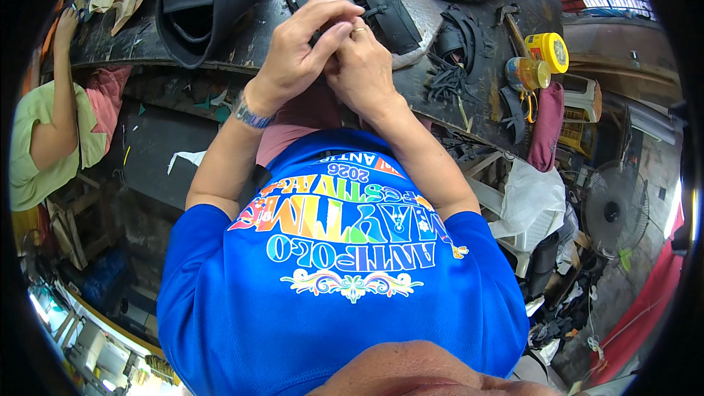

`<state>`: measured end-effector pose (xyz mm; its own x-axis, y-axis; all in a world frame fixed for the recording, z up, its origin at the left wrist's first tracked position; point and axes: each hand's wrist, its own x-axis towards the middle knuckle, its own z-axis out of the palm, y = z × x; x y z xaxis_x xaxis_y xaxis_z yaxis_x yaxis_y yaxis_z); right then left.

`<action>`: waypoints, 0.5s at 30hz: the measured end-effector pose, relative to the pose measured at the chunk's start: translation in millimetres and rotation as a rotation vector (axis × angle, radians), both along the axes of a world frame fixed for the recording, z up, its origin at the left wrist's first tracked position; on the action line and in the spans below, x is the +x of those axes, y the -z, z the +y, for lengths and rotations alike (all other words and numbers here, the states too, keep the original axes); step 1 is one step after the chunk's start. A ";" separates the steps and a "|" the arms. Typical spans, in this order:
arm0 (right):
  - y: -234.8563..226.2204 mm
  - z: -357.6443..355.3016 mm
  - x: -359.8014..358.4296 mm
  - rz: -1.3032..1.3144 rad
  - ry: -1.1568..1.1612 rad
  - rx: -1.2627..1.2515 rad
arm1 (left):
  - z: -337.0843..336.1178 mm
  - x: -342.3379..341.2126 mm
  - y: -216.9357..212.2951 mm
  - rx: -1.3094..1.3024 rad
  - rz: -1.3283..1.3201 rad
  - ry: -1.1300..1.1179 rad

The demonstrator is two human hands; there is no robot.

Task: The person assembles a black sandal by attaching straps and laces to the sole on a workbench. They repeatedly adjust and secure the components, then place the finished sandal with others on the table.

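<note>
My left hand and my right hand meet over the near edge of the dark workbench. The fingers of both are curled and pressed together, the left thumb against the right hand's ringed fingers. What they pinch is hidden by the fingers. Just beyond the fingertips lies a black leather sandal upper with a thin strap that reaches toward them. It rests on a pale, worn slab. To the left stands a large black leather bag-like piece.
On the bench's right are black straps, a hammer, a yellow tub, a glass jar, orange-handled scissors and a maroon pouch. Another person's arm is at far left. A fan stands right.
</note>
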<state>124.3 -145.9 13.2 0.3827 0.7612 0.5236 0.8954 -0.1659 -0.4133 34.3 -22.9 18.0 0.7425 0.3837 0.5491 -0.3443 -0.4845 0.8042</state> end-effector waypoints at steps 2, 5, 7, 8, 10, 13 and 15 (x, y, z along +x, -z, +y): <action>-5.1 -9.9 3.8 -0.019 -0.010 0.037 | 4.4 17.1 0.0 0.077 0.039 -0.048; -11.2 -28.3 13.8 -0.039 0.035 0.162 | 5.0 28.7 4.4 0.154 0.106 -0.102; -9.4 -30.7 24.8 -0.140 0.098 0.191 | 1.8 30.1 6.7 0.103 0.152 -0.068; -6.9 -29.2 30.6 -0.141 0.114 0.181 | 1.3 30.8 6.7 0.168 0.169 -0.063; -0.6 -24.9 43.2 -0.131 0.136 0.123 | -3.3 32.8 6.4 0.171 0.181 -0.070; 6.9 -22.5 58.0 -0.033 0.119 0.142 | -6.2 37.3 5.5 0.307 0.204 -0.072; 7.7 -25.1 59.3 0.020 0.122 0.165 | -7.0 39.8 6.4 0.478 0.187 -0.073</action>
<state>183.6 -171.0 5.5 0.4781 0.6130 0.6290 0.8642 -0.2005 -0.4615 74.1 -29.9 11.6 0.8256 0.1766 0.5359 -0.1674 -0.8303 0.5316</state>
